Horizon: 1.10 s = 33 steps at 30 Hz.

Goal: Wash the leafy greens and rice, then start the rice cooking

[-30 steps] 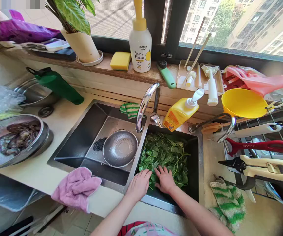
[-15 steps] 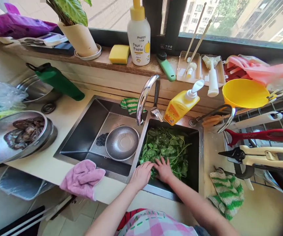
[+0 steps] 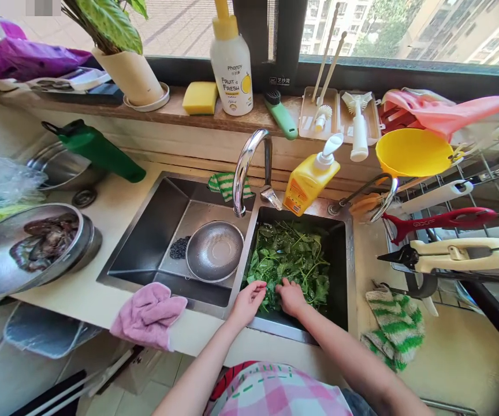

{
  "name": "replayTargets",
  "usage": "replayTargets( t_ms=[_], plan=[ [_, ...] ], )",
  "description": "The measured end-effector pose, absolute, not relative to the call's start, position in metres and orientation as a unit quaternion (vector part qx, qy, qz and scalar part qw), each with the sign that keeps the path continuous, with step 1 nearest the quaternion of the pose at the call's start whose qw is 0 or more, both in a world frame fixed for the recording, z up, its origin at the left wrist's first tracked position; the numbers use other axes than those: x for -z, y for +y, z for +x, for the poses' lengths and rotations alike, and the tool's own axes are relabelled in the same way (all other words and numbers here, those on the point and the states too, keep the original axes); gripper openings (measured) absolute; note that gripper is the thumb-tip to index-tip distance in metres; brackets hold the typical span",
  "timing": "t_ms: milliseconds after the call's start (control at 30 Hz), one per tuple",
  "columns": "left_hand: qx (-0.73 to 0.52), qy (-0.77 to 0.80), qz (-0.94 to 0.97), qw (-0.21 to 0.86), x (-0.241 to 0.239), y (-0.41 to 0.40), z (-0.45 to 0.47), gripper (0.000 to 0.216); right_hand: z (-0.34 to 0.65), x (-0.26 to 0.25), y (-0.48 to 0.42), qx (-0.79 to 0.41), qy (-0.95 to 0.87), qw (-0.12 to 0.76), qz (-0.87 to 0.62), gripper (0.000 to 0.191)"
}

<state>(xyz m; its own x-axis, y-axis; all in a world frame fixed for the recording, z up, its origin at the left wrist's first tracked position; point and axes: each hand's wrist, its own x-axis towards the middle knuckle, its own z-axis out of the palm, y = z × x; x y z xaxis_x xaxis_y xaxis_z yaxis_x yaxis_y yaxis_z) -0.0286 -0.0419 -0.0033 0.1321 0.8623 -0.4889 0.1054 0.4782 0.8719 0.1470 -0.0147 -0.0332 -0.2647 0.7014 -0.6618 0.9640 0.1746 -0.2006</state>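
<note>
Loose leafy greens (image 3: 293,254) lie wet in the right-hand basin (image 3: 339,277) of a double sink. At the basin's front left, my left hand (image 3: 247,303) is held with its fingers curled in towards the thumb. Whatever may be between those fingertips is too small to make out. My right hand (image 3: 293,297) is down among the greens at their near edge, its fingers bent into the leaves. The two hands are a short way apart, and some of the right fingertips are hidden by leaves.
A round metal strainer (image 3: 215,251) sits in the left basin beside a dark heap of small grains (image 3: 180,247). The tap (image 3: 249,156) arches over that basin. Pruning shears (image 3: 453,254) stick out from the rack on the right. A pink cloth (image 3: 149,316) hangs over the counter edge.
My hands have drawn apart a little, the left moving left. Fingers that lay flatter on the greens are now more bent. The view has shifted slightly.
</note>
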Motion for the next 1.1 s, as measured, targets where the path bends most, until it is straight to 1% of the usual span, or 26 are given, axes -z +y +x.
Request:
replayTargets(
  t_ms=[67, 133, 200, 267, 333, 367, 433, 500, 600, 667, 733, 800, 833, 900, 967, 1033, 1100],
  plan=[
    [-0.298, 0.583, 0.437, 0.617, 0.002, -0.046, -0.03, 0.033, 0.158, 0.027, -0.008, 0.316, 0.745, 0.212, 0.548, 0.03],
    [-0.301, 0.577, 0.457, 0.607, 0.0, -0.049, -0.031, 0.033, 0.179, 0.02, 0.01, 0.296, 0.737, 0.195, 0.575, 0.035],
    [-0.31, 0.572, 0.432, 0.624, -0.003, -0.049, -0.029, 0.035, 0.202, 0.017, 0.034, 0.248, 0.718, 0.17, 0.627, 0.047],
    [-0.322, 0.569, 0.368, 0.661, -0.007, -0.047, -0.026, 0.041, 0.218, 0.019, 0.056, 0.202, 0.678, 0.147, 0.691, 0.064],
    [-0.331, 0.563, 0.31, 0.691, -0.014, -0.043, -0.023, 0.046, 0.219, 0.027, 0.07, 0.199, 0.625, 0.141, 0.741, 0.077],
    [-0.336, 0.558, 0.292, 0.7, -0.018, -0.042, -0.022, 0.048, 0.215, 0.032, 0.072, 0.213, 0.6, 0.143, 0.758, 0.08],
    [-0.344, 0.546, 0.269, 0.715, -0.025, -0.04, -0.02, 0.049, 0.197, 0.042, 0.064, 0.25, 0.575, 0.151, 0.764, 0.078],
    [-0.347, 0.529, 0.253, 0.732, -0.03, -0.041, -0.02, 0.048, 0.176, 0.048, 0.045, 0.267, 0.602, 0.137, 0.74, 0.069],
    [-0.353, 0.491, 0.226, 0.764, -0.036, -0.045, -0.021, 0.047, 0.158, 0.049, 0.016, 0.306, 0.69, 0.104, 0.647, 0.052],
    [-0.364, 0.452, 0.202, 0.789, -0.04, -0.048, -0.023, 0.045, 0.162, 0.044, 0.009, 0.362, 0.72, 0.108, 0.582, 0.045],
    [-0.379, 0.399, 0.173, 0.816, -0.043, -0.05, -0.026, 0.044, 0.174, 0.038, 0.019, 0.383, 0.723, 0.11, 0.564, 0.038],
    [-0.391, 0.345, 0.145, 0.841, -0.046, -0.052, -0.03, 0.046, 0.188, 0.033, 0.045, 0.334, 0.715, 0.092, 0.607, 0.04],
    [-0.395, 0.321, 0.131, 0.851, -0.047, -0.053, -0.032, 0.048, 0.193, 0.031, 0.062, 0.292, 0.704, 0.08, 0.643, 0.045],
    [-0.397, 0.29, 0.11, 0.864, -0.048, -0.054, -0.036, 0.053, 0.194, 0.032, 0.094, 0.218, 0.666, 0.067, 0.71, 0.063],
    [-0.394, 0.289, 0.106, 0.866, -0.047, -0.055, -0.038, 0.054, 0.184, 0.035, 0.116, 0.204, 0.614, 0.086, 0.758, 0.077],
    [-0.382, 0.315, 0.122, 0.86, -0.044, -0.056, -0.039, 0.05, 0.166, 0.039, 0.117, 0.236, 0.592, 0.127, 0.761, 0.077],
    [-0.36, 0.364, 0.15, 0.846, -0.038, -0.056, -0.037, 0.045, 0.15, 0.042, 0.096, 0.257, 0.629, 0.16, 0.716, 0.063]
  ],
)
